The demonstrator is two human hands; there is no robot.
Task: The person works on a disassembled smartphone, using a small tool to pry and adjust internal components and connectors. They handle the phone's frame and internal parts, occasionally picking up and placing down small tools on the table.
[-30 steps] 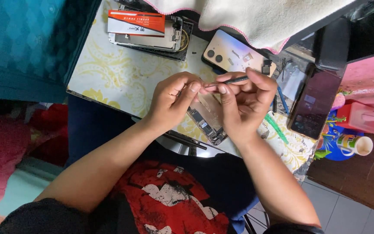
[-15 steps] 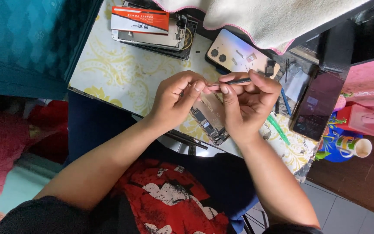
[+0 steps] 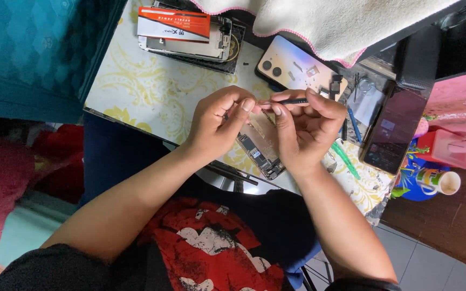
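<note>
Both hands meet just above the opened phone (image 3: 260,148) on the bench (image 3: 152,86) — right hand (image 3: 308,129) pinching a thin dark tool (image 3: 289,101) level, left hand (image 3: 219,124) clenched at its tip, steadying fine work; a cream phone back (image 3: 292,67) lies beyond.

- Bare patterned table (image 3: 146,91) lies open left of the left hand (image 3: 219,126); a hand could pass there
- Far edge is blocked by the stacked phone parts with an orange-and-white box (image 3: 182,32); the pale phone back (image 3: 292,67) lies just beside both hands
- Right of the right hand (image 3: 306,132), small tools, the green stick (image 3: 345,160) and the dark phone (image 3: 392,132) crowd the table; little room remains
- The opened phone (image 3: 260,151) lies under the hands
</note>
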